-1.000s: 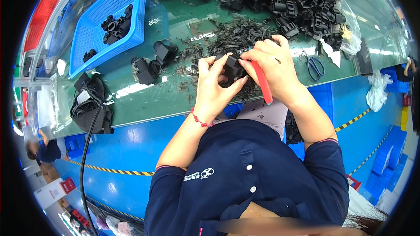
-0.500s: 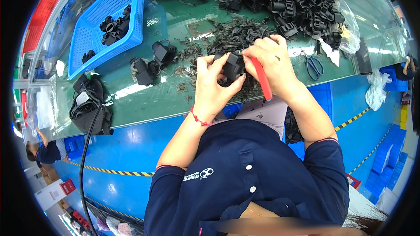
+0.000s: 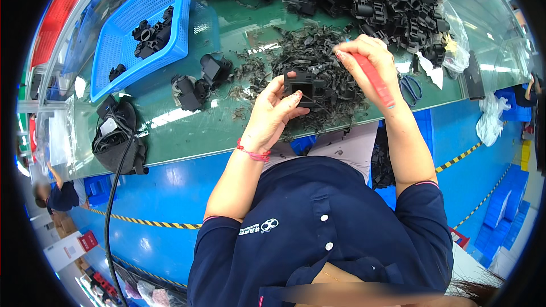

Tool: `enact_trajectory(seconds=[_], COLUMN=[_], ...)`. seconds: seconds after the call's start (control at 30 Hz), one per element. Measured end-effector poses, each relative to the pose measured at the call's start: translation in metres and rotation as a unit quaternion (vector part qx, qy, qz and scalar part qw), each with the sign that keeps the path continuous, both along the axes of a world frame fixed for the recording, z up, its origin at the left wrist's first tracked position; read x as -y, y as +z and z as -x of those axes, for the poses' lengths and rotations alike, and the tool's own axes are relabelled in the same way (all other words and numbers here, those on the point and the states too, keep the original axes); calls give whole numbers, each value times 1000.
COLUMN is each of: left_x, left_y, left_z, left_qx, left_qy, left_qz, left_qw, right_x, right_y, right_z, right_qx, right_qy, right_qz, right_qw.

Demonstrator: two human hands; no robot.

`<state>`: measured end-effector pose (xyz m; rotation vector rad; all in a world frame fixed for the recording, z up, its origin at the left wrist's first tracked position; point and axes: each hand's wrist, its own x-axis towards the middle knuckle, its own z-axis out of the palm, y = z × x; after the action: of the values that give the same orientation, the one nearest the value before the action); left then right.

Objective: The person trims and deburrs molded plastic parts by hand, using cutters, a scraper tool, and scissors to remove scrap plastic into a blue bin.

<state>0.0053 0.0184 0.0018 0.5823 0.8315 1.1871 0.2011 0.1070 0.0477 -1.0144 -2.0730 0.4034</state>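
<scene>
left hand grip closed on black plastic part, right hand grip closed w/ red-handled tool.

Clear crumpled plastic bag at the bench's far right edge, beside the heap of black parts | white plastic bag hanging just below the bench's right end | small red box on the floor, lower left.
</scene>
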Motion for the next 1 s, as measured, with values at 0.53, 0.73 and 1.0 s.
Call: enact_trajectory(seconds=[0.53,0.73,1.0], left_x=[2,3,5], left_y=[0,1,2], left_z=[3,2,-1], left_qx=[46,55,84], left_qy=[6,14,-16], left_qz=[-8,-6,10], left_qw=[999,998,996], right_x=[20,23,25], right_y=[-9,-12,-13], right_z=[1,0,2], right_qx=[-5,-13,-10], right_qy=[109,130,132], right_qz=[41,49,37], right_qw=[993,990,990])
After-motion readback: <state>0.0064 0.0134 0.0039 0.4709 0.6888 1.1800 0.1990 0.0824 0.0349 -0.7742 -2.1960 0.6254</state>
